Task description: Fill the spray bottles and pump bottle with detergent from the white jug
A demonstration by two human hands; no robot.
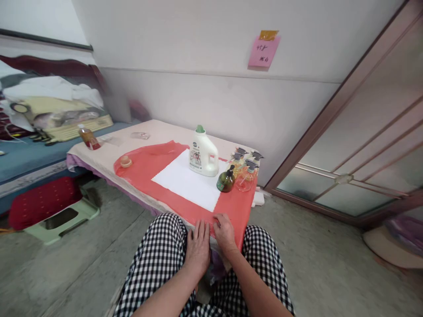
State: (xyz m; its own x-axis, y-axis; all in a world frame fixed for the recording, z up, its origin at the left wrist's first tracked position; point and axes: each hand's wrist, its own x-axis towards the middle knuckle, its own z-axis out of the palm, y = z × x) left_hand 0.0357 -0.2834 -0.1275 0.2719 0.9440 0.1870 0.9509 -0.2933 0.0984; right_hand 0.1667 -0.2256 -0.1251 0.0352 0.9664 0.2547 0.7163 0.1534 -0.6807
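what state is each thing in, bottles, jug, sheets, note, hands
white jug, upright, green piece at its mouth
dark green pump bottle, upright, pump head on
clear pump bottles, upright, pump heads on
amber bottle, standing, contents visible
white sheet, spread flat
red sheet, spread out, wrinkled in places
pink note, taped to wall
left hand, palm down
right hand, fingers bent

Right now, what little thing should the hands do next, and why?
Maybe the right hand could reach for the green bottle: of the bottles, it stands closest to that hand, while the left hand rests at the table's edge.
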